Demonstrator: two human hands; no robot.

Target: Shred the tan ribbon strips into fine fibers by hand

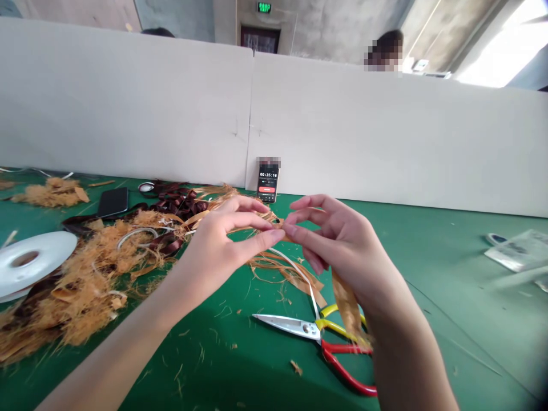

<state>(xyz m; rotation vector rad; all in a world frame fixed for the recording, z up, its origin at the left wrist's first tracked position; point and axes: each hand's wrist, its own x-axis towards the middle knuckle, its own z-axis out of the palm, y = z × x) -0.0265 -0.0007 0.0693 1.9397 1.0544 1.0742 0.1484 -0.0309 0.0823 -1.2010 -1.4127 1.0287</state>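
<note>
My left hand (231, 231) and my right hand (334, 234) meet above the middle of the table, thumbs and fingertips pinched close together. Between them they hold a tan fibrous strip (349, 302), whose loose end hangs below my right palm. The exact spot they grip is small and mostly covered by fingers. Under the hands lie more tan strips (291, 271) and a narrow white band (306, 279). Scissors (295, 326) with one yellow and one red handle lie closed just below, partly hidden by the hanging strip and my right forearm.
Frayed tan fibre (98, 274) is heaped on the left beside a white spool (38, 257), dark brown ribbon (180, 200) and a black phone (113, 202). A phone showing a timer (268, 181) leans on the white partition (363, 131). Clear plastic packets (520, 251) lie at right.
</note>
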